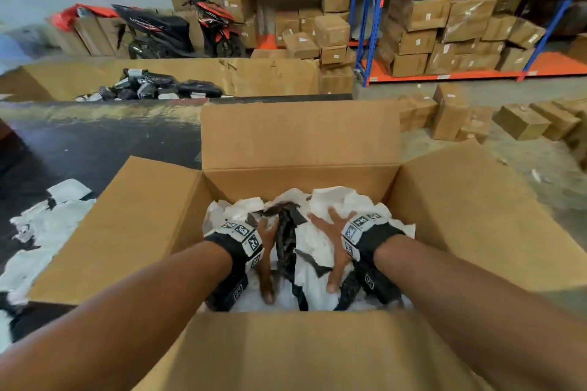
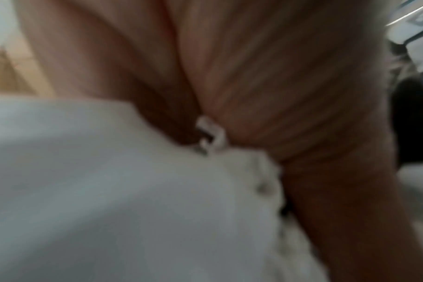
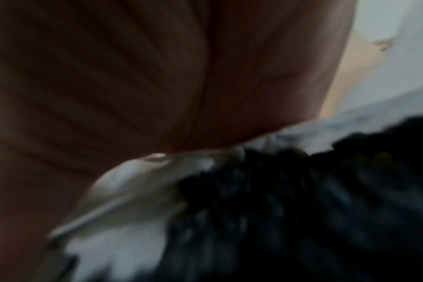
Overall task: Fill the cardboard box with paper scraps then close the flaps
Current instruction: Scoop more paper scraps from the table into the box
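Warehouse box: paper scraps under fingers.

A dark table carries the open cardboard box and loose white paper scraps.

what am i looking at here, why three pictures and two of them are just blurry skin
No machine here: a person wears three cameras. The head view looks down at an open cardboard box holding white and dark paper scraps. The left hand and right hand press flat on the scraps, gripping nothing. More scraps lie on the dark surface left of the box. The blurry pictures come from wrist cameras, too close to the palms. All four flaps stand open.
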Tool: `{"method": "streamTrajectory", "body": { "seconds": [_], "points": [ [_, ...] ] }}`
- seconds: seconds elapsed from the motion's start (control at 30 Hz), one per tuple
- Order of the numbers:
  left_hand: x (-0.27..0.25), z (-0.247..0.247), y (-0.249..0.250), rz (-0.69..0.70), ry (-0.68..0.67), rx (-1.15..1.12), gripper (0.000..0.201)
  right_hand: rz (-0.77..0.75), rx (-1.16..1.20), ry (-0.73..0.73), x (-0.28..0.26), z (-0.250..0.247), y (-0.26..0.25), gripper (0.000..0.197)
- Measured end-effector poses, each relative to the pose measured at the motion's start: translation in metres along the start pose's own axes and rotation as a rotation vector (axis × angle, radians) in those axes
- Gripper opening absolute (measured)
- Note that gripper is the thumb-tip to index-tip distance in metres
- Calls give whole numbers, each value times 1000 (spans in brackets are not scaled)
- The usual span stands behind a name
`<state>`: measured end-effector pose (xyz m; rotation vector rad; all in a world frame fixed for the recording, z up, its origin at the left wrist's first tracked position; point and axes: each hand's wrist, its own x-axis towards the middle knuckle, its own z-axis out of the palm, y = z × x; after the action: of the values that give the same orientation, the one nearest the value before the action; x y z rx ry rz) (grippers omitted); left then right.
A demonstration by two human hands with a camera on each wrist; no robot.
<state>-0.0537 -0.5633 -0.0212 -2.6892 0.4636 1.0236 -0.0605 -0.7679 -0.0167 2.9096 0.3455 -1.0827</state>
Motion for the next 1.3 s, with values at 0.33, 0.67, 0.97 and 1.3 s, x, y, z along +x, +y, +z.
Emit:
{"method": "streamTrajectory", "body": {
  "seconds": [0.33, 0.67, 0.97, 1.3],
  "points": [
    [-8, -22, -26, 13, 104, 1, 169, -102, -5, 85, -6, -21, 26, 153],
    [-41, -45, -22, 97, 96, -137, 158, -172, 157, 139, -34, -30, 25, 140],
    [-141, -76, -44, 346, 683, -202, 97, -189, 79, 652, -125, -71, 4, 84],
    [-259, 26, -140, 339, 959, -398, 79, -392, 194, 926, -202, -52, -135, 68]
  ]
}}
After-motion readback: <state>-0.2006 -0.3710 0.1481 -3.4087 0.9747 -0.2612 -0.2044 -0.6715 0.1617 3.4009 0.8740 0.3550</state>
